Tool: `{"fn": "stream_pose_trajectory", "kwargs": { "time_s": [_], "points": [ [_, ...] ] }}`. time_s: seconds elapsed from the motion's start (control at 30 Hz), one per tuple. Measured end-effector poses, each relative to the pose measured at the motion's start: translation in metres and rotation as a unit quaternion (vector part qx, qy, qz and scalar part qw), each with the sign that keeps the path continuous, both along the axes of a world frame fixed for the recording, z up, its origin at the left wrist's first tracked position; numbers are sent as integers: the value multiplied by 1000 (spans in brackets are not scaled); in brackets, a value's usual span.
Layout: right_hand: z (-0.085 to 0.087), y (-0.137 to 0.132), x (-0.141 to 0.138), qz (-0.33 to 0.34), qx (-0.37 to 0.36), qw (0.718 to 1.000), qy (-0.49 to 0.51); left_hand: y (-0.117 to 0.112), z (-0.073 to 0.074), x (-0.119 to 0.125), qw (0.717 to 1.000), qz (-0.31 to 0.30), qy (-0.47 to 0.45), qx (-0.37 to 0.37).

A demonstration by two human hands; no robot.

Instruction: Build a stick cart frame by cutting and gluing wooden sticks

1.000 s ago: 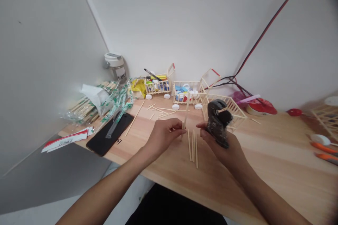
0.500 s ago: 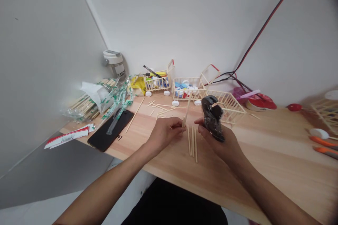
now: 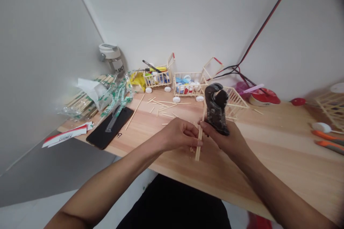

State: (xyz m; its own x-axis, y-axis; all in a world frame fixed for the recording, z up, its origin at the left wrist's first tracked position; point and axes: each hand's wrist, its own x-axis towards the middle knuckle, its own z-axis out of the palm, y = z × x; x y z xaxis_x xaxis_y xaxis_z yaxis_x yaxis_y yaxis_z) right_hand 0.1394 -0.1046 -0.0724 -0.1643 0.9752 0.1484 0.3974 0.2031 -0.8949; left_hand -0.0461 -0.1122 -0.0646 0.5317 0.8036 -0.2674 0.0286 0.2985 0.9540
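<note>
Reckon partway in: got short pieces (image 3: 167,107) strewn left of and nearer than middle cart (image 3: 188,95); likely more to go, with longer stick (image 3: 134,111) lying farther left. Pinching sticks (image 3: 200,133) in left hand (image 3: 178,134), nearer than cart, aimed lengthwise roughly toward it, can't tell tilt. Gripping black tool (image 3: 217,116) in right hand (image 3: 229,136).

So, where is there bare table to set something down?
Widest: the table between the right hand and the orange-handled tool. Smaller: a patch between the long stick beside the phone and the left hand. Crowded: the back, with stick carts, and between the hands, with thin sticks.
</note>
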Motion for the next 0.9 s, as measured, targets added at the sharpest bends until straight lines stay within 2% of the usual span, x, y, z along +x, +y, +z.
{"fn": "stream_pose_trajectory", "kwargs": {
  "time_s": [0.13, 0.33, 0.5, 0.6, 0.73, 0.9],
  "points": [
    [-4, 1, 4, -5, -43, 999, -1, 2, 1, 4, 1000, -9, -4, -18],
    [-3, 4, 8, -49, -107, 992, 38, -5, -1, 3, 998, 19, -52, -20],
    [3, 7, 10, -79, -87, 990, 79, -26, -9, 0, 995, 18, -100, -21],
    [3, 8, 9, -76, -96, 987, 108, -37, -14, 4, 992, 66, -101, 44],
    [1, 9, 7, -74, -105, 981, 142, -45, -19, 11, 978, 138, -46, 152],
    [-3, 10, 8, -62, -105, 981, 152, -47, -19, 11, 960, 151, 39, 231]
  ]
}}
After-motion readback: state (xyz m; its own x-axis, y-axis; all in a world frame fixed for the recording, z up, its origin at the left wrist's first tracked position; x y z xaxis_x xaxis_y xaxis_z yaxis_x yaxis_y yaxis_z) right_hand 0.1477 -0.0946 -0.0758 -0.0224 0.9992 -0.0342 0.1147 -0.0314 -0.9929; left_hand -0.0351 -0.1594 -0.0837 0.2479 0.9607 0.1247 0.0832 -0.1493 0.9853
